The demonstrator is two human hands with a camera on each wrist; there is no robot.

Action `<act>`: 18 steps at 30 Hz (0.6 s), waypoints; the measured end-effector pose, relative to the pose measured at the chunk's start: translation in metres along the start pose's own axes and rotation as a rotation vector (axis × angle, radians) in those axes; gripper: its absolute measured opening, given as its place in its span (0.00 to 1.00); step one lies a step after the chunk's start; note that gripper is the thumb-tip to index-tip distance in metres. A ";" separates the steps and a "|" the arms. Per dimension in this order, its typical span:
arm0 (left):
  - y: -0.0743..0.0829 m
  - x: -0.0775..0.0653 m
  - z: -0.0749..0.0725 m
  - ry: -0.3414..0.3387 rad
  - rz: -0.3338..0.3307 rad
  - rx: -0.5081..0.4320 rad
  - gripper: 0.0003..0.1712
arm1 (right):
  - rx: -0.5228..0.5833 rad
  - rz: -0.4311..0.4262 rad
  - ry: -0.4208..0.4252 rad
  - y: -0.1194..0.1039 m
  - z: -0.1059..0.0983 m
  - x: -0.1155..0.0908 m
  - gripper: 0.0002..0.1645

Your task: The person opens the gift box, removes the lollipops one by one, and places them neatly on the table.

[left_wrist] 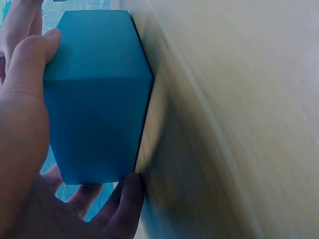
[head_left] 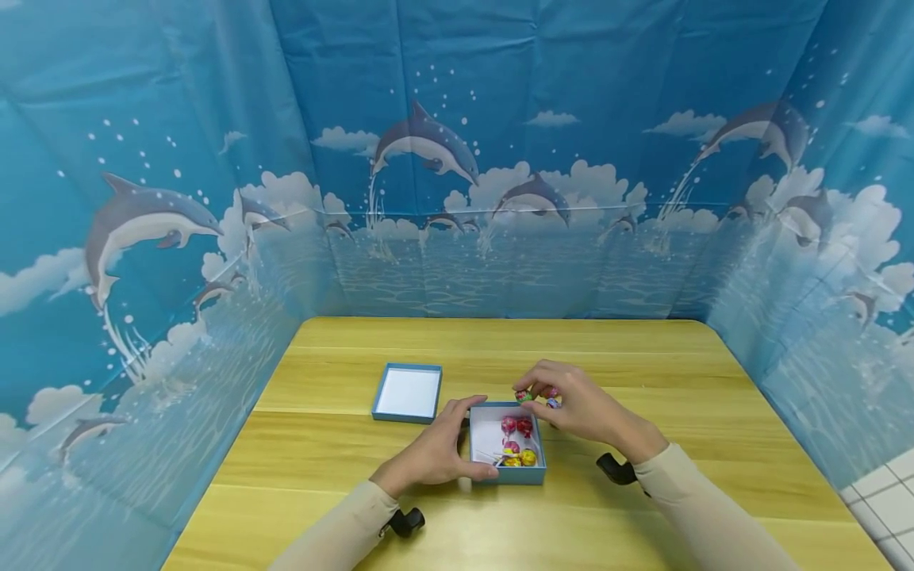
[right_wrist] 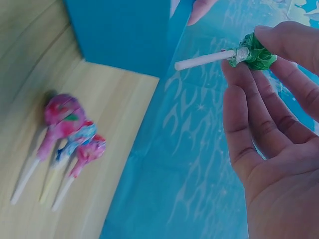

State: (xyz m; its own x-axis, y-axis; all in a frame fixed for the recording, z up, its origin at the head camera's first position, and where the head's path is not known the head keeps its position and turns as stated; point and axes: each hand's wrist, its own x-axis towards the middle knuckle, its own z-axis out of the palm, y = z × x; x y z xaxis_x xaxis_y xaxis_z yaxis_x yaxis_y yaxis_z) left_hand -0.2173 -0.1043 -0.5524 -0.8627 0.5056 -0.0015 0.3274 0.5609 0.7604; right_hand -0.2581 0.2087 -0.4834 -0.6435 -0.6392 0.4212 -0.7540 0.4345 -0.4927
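Note:
My left hand (head_left: 437, 450) holds an open blue box (head_left: 520, 476) by its left side, thumb at the near edge and fingers at the far side. Several wrapped lollipops (head_left: 528, 457), red, pink and yellow, lie inside toward the right. Above the far right corner of the box, my right hand (head_left: 577, 403) pinches a green-wrapped lollipop (right_wrist: 258, 54) by its head, the white stick pointing away from the palm. Below that hand, three lollipops (right_wrist: 64, 115) with pink and blue wrappers lie on the table beside the box.
A shallow blue lid (head_left: 408, 392) with a white inside lies face up on the wooden table (head_left: 321, 444), behind and left of the box. A dolphin-printed curtain (head_left: 457, 262) stands along the table's far edge and both sides.

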 end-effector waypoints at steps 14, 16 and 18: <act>0.001 -0.001 0.000 -0.001 -0.011 -0.002 0.71 | -0.050 0.109 -0.022 0.014 -0.007 -0.025 0.16; 0.001 0.000 0.000 -0.003 -0.013 0.005 0.72 | -0.057 0.111 -0.024 0.017 -0.008 -0.028 0.16; 0.002 -0.001 0.000 -0.005 -0.014 0.017 0.72 | -0.058 0.113 -0.025 0.019 -0.008 -0.031 0.16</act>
State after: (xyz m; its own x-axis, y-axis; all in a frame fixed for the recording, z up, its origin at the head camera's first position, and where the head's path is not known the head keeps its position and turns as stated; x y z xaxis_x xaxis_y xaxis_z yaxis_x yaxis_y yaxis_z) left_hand -0.2162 -0.1039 -0.5509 -0.8652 0.5012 -0.0156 0.3218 0.5789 0.7492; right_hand -0.2536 0.2415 -0.4994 -0.7222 -0.5992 0.3456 -0.6833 0.5403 -0.4911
